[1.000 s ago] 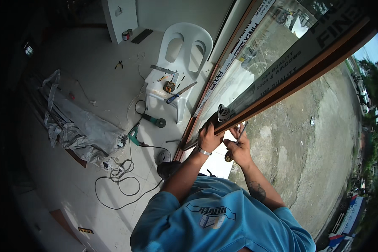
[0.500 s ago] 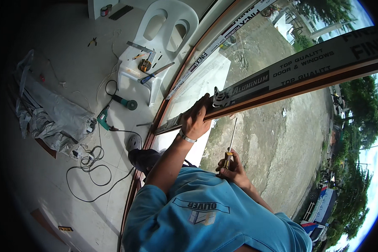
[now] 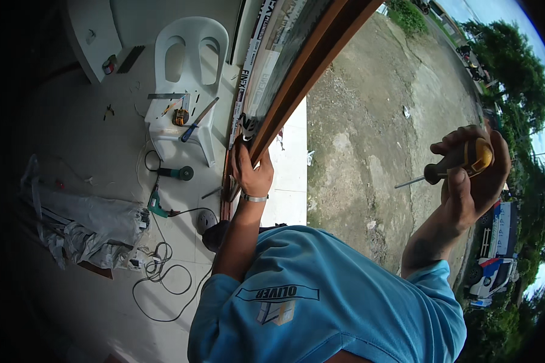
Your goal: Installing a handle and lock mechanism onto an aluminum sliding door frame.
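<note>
My left hand (image 3: 252, 176), with a metal watch band at its wrist, grips the near edge of a brown aluminium-framed glass door (image 3: 303, 78). Its fingers lie on the door's left side and the thumb on the right. Out to the right, my right hand (image 3: 487, 181) is raised and closed round the yellow-and-black handle of a screwdriver (image 3: 445, 167). The screwdriver's thin metal shaft points left, apart from the door. Printed protective film covers part of the door frame.
A white plastic chair (image 3: 191, 51) holds a tape measure (image 3: 180, 117), a blue-handled file (image 3: 191, 132) and a metal square. On the tiled floor lie an angle grinder (image 3: 175, 173), a green drill (image 3: 155, 202), a looped cord (image 3: 191, 284) and wrapped material (image 3: 91, 221). Rough concrete (image 3: 357, 139) extends outside.
The door has swung leftward, from reaching across to the right to pointing away from me. My left hand stays on its edge. My right hand has lifted the screwdriver outward to the right.
</note>
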A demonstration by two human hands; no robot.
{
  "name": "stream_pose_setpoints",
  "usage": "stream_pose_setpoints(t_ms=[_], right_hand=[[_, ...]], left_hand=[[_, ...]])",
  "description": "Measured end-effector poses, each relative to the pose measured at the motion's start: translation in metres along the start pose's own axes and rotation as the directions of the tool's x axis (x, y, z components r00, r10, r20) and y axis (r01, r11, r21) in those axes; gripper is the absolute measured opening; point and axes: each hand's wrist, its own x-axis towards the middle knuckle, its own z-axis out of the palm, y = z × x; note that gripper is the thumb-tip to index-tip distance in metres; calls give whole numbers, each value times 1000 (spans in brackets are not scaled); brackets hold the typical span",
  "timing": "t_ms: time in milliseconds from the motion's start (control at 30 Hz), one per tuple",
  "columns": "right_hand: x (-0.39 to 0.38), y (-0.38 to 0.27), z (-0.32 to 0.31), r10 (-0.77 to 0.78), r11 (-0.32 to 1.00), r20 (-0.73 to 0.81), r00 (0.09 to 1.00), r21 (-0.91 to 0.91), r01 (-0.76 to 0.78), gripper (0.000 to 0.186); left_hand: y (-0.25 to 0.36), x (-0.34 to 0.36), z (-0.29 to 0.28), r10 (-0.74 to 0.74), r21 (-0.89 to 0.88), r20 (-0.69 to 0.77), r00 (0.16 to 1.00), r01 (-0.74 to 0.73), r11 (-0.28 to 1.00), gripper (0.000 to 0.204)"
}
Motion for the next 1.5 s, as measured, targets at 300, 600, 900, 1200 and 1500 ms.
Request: stream_pose_setpoints(t_ms=[300,600,900,1200,1500], right_hand=[[8,12,39,-105,979,225,969,193,61,60],[29,5,81,-230,920,287,930,374,113,65],[68,-34,200,-151,989,477,866,64,137,63],[55,36,355,-225,973,729,647,131,190,32],[13,73,377,-174,982,866,468,117,148,30]], left_hand=[[26,-3,9,-133,21,-28,991,134,991,53],[21,11,9,-35,52,-144,989,43,998,53],[10,3,5,-114,-2,-224,968,116,993,62],[11,17,0,-24,-80,-239,971,5,997,55],[2,11,4,-21,-59,-230,973,8,998,55]])
